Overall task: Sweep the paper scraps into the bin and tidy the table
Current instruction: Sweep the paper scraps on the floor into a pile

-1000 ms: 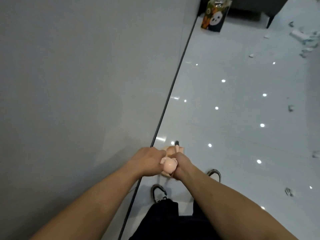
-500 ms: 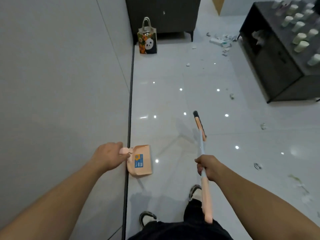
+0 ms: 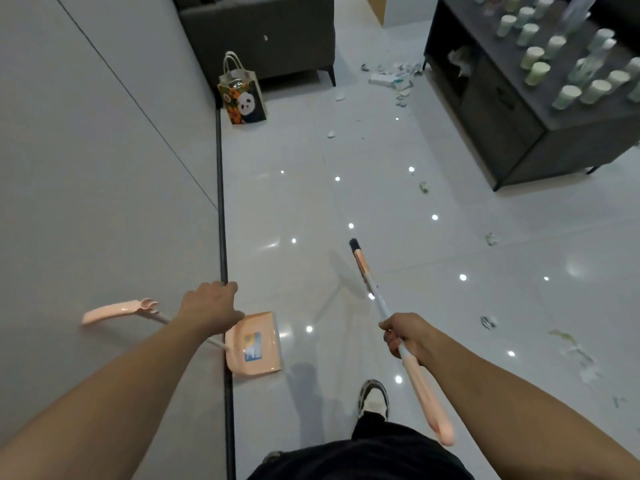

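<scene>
Holding the pink broom by its pole, the right hand is wrapping its fingers tight around it. The left hand is hanging loose, fingers relaxed, holding nothing, above the pink dustpan by the wall. Paper scraps are lying far off near the dark table.
</scene>
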`<control>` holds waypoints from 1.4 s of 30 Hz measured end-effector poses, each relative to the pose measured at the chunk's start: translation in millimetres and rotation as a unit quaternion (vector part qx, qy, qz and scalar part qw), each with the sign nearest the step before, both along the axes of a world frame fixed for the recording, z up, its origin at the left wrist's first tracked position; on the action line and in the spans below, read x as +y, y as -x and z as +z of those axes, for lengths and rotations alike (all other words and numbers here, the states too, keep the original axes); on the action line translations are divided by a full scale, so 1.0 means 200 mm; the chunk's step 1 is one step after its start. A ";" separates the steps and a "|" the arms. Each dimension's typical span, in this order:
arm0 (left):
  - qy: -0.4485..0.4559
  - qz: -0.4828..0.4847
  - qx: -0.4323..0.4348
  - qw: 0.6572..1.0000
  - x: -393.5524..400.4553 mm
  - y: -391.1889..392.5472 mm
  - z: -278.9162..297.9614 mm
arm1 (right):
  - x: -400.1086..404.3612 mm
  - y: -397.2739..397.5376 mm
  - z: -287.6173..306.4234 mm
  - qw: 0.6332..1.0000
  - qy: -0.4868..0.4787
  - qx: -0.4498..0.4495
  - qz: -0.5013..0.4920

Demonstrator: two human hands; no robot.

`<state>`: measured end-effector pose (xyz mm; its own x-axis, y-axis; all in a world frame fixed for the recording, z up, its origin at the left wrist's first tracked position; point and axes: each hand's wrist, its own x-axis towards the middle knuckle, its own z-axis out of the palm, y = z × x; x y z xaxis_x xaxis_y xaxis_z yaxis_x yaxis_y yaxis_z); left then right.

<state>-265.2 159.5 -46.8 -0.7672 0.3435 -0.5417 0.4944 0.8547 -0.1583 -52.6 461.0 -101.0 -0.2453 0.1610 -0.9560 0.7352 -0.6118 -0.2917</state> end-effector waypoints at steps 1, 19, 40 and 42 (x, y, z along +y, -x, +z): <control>-0.012 -0.007 -0.004 1.000 0.10 0.00 0.00 | 0.05 0.00 0.00 1.000 0.006 0.002 -0.001; -0.149 -0.141 -0.093 0.974 1.70 0.77 -0.11 | 1.04 0.69 -0.06 0.993 0.026 -0.009 -0.119; -0.193 0.015 -0.095 0.976 2.53 3.20 -0.03 | 1.98 3.56 0.12 0.962 -0.060 0.042 0.262; -0.180 0.033 -0.091 0.979 2.60 3.44 -0.07 | 2.05 3.87 0.06 0.938 -0.101 0.048 0.329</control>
